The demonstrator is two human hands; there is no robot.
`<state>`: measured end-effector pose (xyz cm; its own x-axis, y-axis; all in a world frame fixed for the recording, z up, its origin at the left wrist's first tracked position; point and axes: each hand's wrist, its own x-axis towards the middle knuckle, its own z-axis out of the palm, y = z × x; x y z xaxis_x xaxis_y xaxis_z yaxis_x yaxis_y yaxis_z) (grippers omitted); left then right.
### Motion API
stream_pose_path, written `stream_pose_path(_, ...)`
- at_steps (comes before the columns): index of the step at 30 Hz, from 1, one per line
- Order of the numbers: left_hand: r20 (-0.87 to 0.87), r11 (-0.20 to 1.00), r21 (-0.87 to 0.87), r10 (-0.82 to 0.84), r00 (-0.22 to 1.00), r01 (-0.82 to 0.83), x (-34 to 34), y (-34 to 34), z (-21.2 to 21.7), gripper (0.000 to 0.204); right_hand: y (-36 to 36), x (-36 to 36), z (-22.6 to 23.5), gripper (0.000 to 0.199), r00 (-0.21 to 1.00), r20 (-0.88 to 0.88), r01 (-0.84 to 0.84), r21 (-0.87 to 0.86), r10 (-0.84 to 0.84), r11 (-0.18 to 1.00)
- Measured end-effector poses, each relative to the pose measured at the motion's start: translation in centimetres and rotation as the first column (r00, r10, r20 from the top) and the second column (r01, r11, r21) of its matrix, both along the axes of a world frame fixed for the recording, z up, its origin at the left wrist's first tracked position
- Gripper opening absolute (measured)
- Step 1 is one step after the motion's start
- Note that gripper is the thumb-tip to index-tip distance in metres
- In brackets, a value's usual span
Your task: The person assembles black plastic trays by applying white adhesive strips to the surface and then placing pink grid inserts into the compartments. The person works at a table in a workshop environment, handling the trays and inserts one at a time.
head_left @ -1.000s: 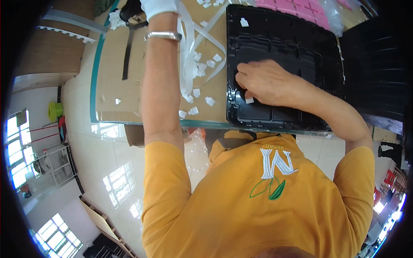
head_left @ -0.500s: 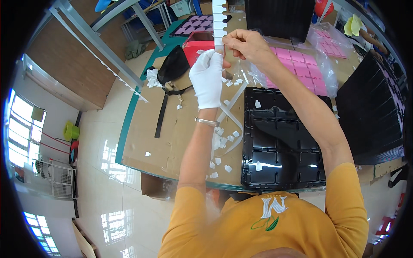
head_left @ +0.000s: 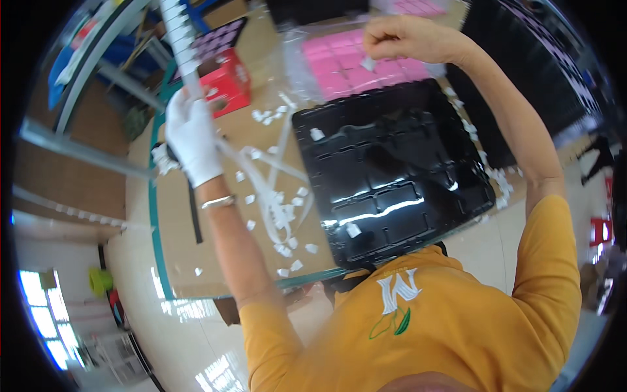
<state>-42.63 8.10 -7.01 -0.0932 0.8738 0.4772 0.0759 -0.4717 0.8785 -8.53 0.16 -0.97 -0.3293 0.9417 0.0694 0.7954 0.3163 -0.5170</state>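
My left hand (head_left: 192,134), in a white glove, is closed on a long strip of white stickers (head_left: 177,36) that runs up past the far edge of the table. My bare right hand (head_left: 411,40) pinches a small white sticker (head_left: 368,63) beyond the far edge of a black plastic tray (head_left: 385,173). Two small white pieces lie on this tray, one near its left far corner (head_left: 317,134) and one near its front (head_left: 353,230). Pink foam sheets (head_left: 330,62) in clear plastic lie beneath and beside my right hand.
A red box (head_left: 230,85) stands beside my left hand. Curled clear backing strips (head_left: 264,189) and several white scraps (head_left: 296,265) litter the cardboard-covered table. A stack of black trays (head_left: 490,85) rises at the right. Metal frame bars (head_left: 88,150) cross on the left.
My right hand has left the strip and moved right, carrying a small white sticker. My left hand still holds the strip, now farther left in view. The whole view has turned.
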Motion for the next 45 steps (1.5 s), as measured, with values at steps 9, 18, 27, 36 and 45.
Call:
stream_pose_path(9, -0.038, 0.985, -0.113, 0.131, 0.991, -0.134, 2.3, -0.5, 0.8, 0.030, -3.8, 12.4, -10.4, 0.014, 0.837, 0.541, -0.130, 0.054, 0.081, 0.990)
stream_pose_path(18, -0.012, 0.989, -0.092, 0.115, 0.993, -0.115, 3.1, -1.5, 0.3, 0.029, -1.6, 12.4, -14.0, 0.020, 0.857, 0.502, 0.123, 0.019, -0.116, 0.992)
stream_pose_path(27, 0.111, 0.994, -0.107, -0.020, 0.994, 0.032, 2.7, -1.2, 0.1, 0.022, 7.6, -7.1, -4.6, 0.018, 0.879, -0.475, 0.159, 0.369, 0.039, 0.916)
stream_pose_path(36, 0.049, 0.985, 0.086, 0.147, 0.988, -0.151, 2.1, -0.1, -0.7, 0.017, 11.3, -18.9, -1.3, 0.029, 0.812, -0.583, 0.123, 0.156, -0.010, 0.980)
stream_pose_path(45, -0.494, 0.864, 0.446, 0.456, 0.740, -0.235, -1.3, 2.2, -2.3, 0.024, 4.2, -12.0, 1.4, 0.021, 0.818, -0.575, -0.021, -0.067, -0.022, 0.998)
